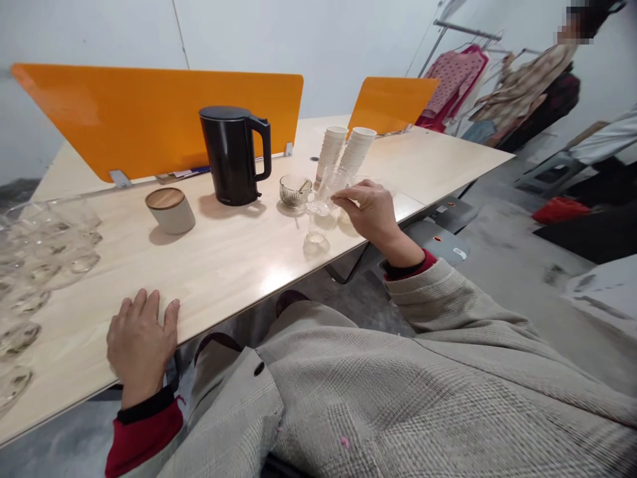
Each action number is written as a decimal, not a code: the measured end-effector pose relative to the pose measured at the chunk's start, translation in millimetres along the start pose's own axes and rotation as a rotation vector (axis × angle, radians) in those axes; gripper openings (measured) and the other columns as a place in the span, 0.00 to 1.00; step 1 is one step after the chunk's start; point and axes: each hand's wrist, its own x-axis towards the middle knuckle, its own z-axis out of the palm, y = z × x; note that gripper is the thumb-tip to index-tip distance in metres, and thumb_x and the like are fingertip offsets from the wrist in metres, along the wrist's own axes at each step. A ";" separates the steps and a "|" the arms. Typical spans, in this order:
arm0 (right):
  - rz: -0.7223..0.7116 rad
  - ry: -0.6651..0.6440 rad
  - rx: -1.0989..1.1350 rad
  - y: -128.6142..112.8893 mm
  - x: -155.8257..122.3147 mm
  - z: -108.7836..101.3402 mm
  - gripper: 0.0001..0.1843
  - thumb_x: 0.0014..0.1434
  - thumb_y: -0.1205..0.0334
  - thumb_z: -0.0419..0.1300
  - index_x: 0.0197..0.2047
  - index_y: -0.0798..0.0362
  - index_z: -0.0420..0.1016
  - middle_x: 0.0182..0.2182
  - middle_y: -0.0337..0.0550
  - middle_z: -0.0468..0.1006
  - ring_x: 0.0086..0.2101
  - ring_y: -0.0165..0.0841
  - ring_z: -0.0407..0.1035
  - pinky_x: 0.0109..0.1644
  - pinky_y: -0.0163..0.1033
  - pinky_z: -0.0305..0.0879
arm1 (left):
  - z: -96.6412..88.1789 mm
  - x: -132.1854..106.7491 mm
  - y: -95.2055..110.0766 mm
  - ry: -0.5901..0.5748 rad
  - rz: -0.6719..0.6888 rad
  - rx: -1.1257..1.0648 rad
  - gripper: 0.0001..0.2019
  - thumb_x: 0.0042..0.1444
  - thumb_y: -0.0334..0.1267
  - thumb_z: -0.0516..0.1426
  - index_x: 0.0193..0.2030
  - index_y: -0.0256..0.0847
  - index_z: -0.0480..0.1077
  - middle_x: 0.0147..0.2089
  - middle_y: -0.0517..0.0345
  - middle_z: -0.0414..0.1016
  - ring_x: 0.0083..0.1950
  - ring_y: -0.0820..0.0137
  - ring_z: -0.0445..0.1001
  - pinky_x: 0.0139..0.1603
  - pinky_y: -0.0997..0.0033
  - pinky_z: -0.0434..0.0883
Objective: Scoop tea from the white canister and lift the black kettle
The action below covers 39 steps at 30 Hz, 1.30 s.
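Observation:
My left hand [142,342] lies flat on the table near its front edge, fingers stretched out and holding nothing. Thumb and fingertips of my right hand [369,209] are pinched together above the table's front side. At those fingertips is a small see-through item [322,206]; its exact kind is hard to make out against the clear cups around it. Below it a clear cup [316,244] stands on the table. Just left of the pinch sits a ribbed glass bowl [295,192] with a thin utensil in it. Two tilted-looking stacks of white paper cups, a left stack [331,149] and a right stack [359,151], rise behind.
A black electric kettle [229,156] and a grey canister [172,214] with a wooden lid stand left of the bowl. Many clear cups [50,255] cover the table's left end. Orange dividers [159,119] line the back. Stools [438,239] and another person [532,79] are at right.

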 end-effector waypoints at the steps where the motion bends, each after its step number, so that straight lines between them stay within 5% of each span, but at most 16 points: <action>1: -0.025 0.014 0.026 -9.1 0.5 -0.6 0.09 0.66 0.61 0.66 0.40 0.45 0.90 0.36 0.42 0.89 0.42 0.44 0.79 0.52 0.50 0.72 | 0.4 0.0 -0.1 0.001 -0.003 0.001 0.35 0.73 0.58 0.44 0.66 0.32 0.76 0.73 0.29 0.73 0.79 0.36 0.65 0.77 0.32 0.64; 5: -0.169 -0.053 0.220 -59.4 -4.1 18.9 0.10 0.70 0.59 0.64 0.42 0.45 0.90 0.39 0.42 0.89 0.43 0.42 0.79 0.53 0.49 0.73 | 0.5 -1.5 1.3 0.014 -0.002 0.018 0.34 0.74 0.58 0.44 0.64 0.33 0.77 0.72 0.32 0.74 0.78 0.39 0.67 0.77 0.36 0.64; 10: -0.336 -0.283 0.329 -126.5 -16.6 81.7 0.11 0.72 0.62 0.63 0.43 0.48 0.89 0.39 0.45 0.89 0.43 0.41 0.77 0.52 0.46 0.69 | 2.0 -4.2 1.9 -0.013 -0.023 0.047 0.29 0.73 0.54 0.48 0.64 0.35 0.77 0.73 0.34 0.74 0.77 0.40 0.67 0.76 0.36 0.63; 14: -0.348 -0.456 0.280 -167.2 -14.6 121.4 0.13 0.74 0.64 0.61 0.46 0.49 0.89 0.43 0.47 0.90 0.46 0.42 0.76 0.53 0.46 0.65 | 3.3 -6.7 2.4 -0.010 -0.047 0.041 0.29 0.73 0.53 0.48 0.65 0.35 0.77 0.74 0.35 0.73 0.78 0.42 0.66 0.77 0.38 0.62; 18: -0.347 -0.553 0.257 -195.4 -4.7 139.1 0.14 0.74 0.64 0.59 0.47 0.50 0.90 0.45 0.47 0.90 0.49 0.44 0.75 0.55 0.46 0.64 | 3.5 -8.1 3.4 -0.019 -0.053 0.032 0.29 0.73 0.52 0.49 0.66 0.34 0.77 0.74 0.34 0.73 0.78 0.41 0.65 0.77 0.37 0.62; 28: -0.392 -0.608 0.191 -225.3 -3.9 158.4 0.15 0.74 0.65 0.59 0.44 0.51 0.90 0.43 0.49 0.90 0.48 0.45 0.74 0.53 0.47 0.61 | -0.8 -7.9 7.8 -0.052 -0.054 0.087 0.29 0.74 0.51 0.49 0.68 0.32 0.76 0.75 0.35 0.72 0.77 0.39 0.67 0.77 0.38 0.63; 39: -0.454 -0.626 0.242 -221.5 -2.6 159.4 0.12 0.72 0.66 0.63 0.51 0.51 0.89 0.47 0.51 0.89 0.53 0.45 0.75 0.58 0.47 0.62 | 0.9 -9.0 5.5 -0.035 -0.054 0.076 0.27 0.73 0.52 0.51 0.67 0.37 0.76 0.75 0.39 0.73 0.78 0.43 0.66 0.77 0.38 0.63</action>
